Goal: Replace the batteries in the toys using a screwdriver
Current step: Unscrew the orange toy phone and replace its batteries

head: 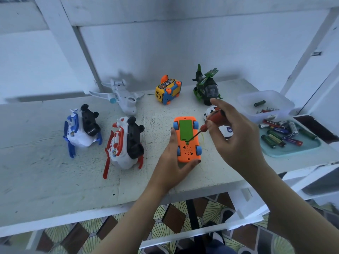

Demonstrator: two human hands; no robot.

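An orange toy car (189, 151) lies upside down on the white table (55, 180), its green battery cover (185, 129) facing up. My left hand (171, 160) grips the car from the left and the near end. My right hand (233, 136) pinches a red-handled screwdriver (212, 119), whose tip sits on the screw at the near end of the green cover. A teal tray (297, 149) at the right holds several loose batteries (280, 132).
On the table stand other toys: a blue-white helicopter (80, 129), a red-white helicopter (124, 143), a white plane (121, 97), a yellow toy bus (167, 91), a green helicopter (207, 87). A white toy car (227, 131) lies behind my right hand. A clear tub (266, 105) holds batteries.
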